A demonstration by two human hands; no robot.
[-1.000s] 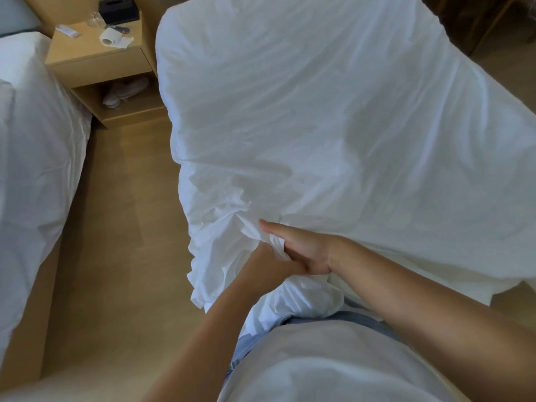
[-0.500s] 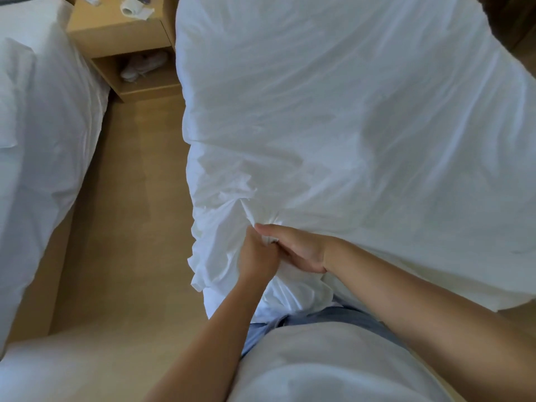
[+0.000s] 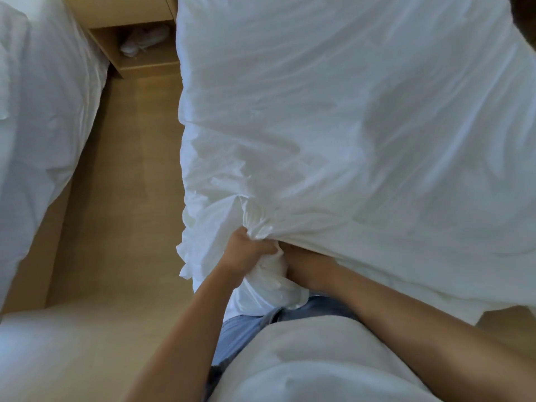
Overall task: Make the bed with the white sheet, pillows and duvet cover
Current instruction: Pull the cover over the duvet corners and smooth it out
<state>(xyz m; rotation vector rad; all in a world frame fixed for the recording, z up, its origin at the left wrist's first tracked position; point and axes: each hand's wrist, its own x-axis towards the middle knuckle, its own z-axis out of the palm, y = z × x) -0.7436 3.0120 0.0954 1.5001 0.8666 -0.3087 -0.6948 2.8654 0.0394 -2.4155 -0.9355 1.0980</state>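
The right hand is slipping under the crumpled white cotton sheet, its grasp impossible to tell. The left hand is clenching the bunched corner at lower centre; the sheet is stretching lengthwise toward the frame's top.

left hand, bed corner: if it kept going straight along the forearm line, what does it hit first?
The left hand points up and right into the white sheet it already grips, so the bunched fabric comes first. Whatever lies under the sheet is hidden.

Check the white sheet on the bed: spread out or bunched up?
Mostly spread: the white sheet drapes across the bed, wrinkled. Only the near edge is bunched, gripped by the left hand.
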